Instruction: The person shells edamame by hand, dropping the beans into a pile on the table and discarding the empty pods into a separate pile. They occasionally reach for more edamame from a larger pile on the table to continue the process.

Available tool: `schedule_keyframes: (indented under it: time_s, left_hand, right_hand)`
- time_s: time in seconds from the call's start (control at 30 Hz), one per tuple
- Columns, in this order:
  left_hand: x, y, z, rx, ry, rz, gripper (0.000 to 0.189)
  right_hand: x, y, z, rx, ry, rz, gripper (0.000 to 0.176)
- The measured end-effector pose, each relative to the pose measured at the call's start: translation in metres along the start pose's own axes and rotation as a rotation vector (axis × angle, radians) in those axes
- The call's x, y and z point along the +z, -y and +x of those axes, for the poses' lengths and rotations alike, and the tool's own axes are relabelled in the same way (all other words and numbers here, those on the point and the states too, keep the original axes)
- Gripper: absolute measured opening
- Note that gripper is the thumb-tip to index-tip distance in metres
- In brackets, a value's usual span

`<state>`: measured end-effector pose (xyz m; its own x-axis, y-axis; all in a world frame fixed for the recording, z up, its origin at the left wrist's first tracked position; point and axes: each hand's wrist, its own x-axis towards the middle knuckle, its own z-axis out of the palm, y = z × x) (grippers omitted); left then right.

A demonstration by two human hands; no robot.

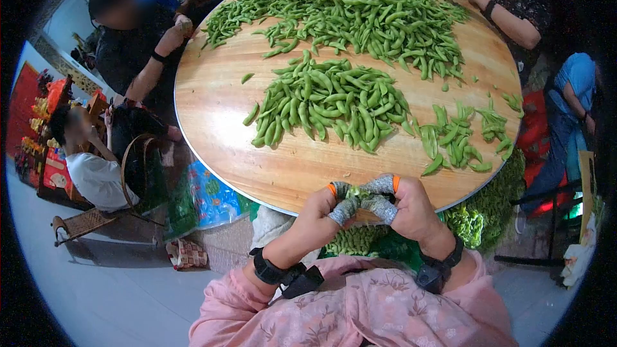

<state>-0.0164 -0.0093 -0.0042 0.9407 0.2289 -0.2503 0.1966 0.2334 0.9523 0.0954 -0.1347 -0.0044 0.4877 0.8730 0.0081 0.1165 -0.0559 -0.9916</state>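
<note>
The left hand (324, 209) and the right hand (409, 209) meet just above the near edge of the round table (225, 148), both with fingers bent and thumbs and fingertips pinched together on a small green pod (355, 193). The pod sits between the two hands, mostly hidden by the fingers, so its full shape cannot be told. Grey covers (382, 207) with orange bands wrap the fingertips of both hands, and a dark strap circles each wrist. Beyond the hands, a pile (328, 103) of green pods lies near the middle of the table, with a much larger heap (360, 9) behind it at the far side. To the right of the pile, looser greens (456, 138) are spread towards the table's right edge, some of them flat and split-looking. A single loose pod (247, 78) lies to the left of the pile. Below the table's edge, more greenery (466, 222) shows at the right. A person (122, 45) in dark clothing is at the table's left side, and another person (520, 13) at the far right reaches a hand to the heap.
</note>
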Motion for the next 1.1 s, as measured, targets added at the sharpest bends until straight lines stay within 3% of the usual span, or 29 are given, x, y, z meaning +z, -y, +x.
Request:
schedule_keyframes:
  time_s: [0.1, 0.17, 0.2, 0.3, 0.33, 0.4, 0.43, 0.5, 0.67, 0.83, 0.9, 1.0, 1.1]
  left_hand:
    - [-0.005, 0.011, 0.001, 0.009, 0.074, 0.163, 0.014]
    - [-0.009, 0.008, 0.0, 0.131, 0.156, 0.398, 0.015]
    - [-0.013, 0.001, 0.0, 0.134, 0.154, 0.402, 0.015]
    - [-0.03, -0.028, 0.008, 0.15, -0.099, 0.693, 0.012]
    - [-0.041, -0.029, 0.02, 0.251, -0.262, 0.902, 0.012]
    - [-0.056, -0.04, 0.045, 0.267, -0.533, 1.201, 0.027]
    - [-0.067, -0.039, 0.06, 0.207, -0.573, 1.276, 0.029]
    - [-0.077, -0.044, 0.08, 0.138, -0.615, 1.493, 0.023]
    - [-0.076, -0.046, 0.091, 0.165, -0.54, 1.583, 0.015]
    - [-0.072, -0.032, 0.069, 0.153, -0.447, 1.615, 0.015]
    - [-0.061, -0.031, 0.054, 0.274, -0.37, 1.355, 0.015]
    - [-0.044, -0.032, 0.039, 0.403, -0.221, 1.111, 0.013]
    - [-0.037, -0.022, 0.036, 0.593, -0.165, 1.012, 0.012]
  right_hand:
    - [-0.008, -0.01, -0.001, -0.087, -0.087, -0.038, 0.015]
    - [-0.031, -0.015, -0.001, -0.059, -0.347, -0.163, 0.017]
    - [-0.049, -0.016, -0.001, 0.024, -0.452, -0.38, 0.018]
    - [-0.094, -0.018, -0.014, 0.146, -0.674, -0.857, 0.024]
    - [-0.098, -0.019, -0.016, 0.144, -0.674, -0.857, 0.024]
    - [-0.1, -0.02, -0.021, -0.097, -0.862, -0.73, 0.023]
    - [-0.097, -0.013, -0.025, 0.068, -0.78, -0.555, 0.022]
    - [-0.089, -0.017, -0.028, 0.055, -0.714, -0.452, 0.021]
    - [-0.057, -0.011, -0.026, -0.006, -0.55, -0.303, 0.021]
    - [-0.031, -0.014, -0.014, 0.072, -0.294, -0.057, 0.03]
    - [-0.022, -0.014, -0.006, 0.06, -0.197, 0.031, 0.043]
    - [-0.013, -0.004, 0.006, 0.062, -0.118, -0.043, 0.049]
    - [-0.008, -0.005, 0.014, -0.004, -0.13, -0.137, 0.037]
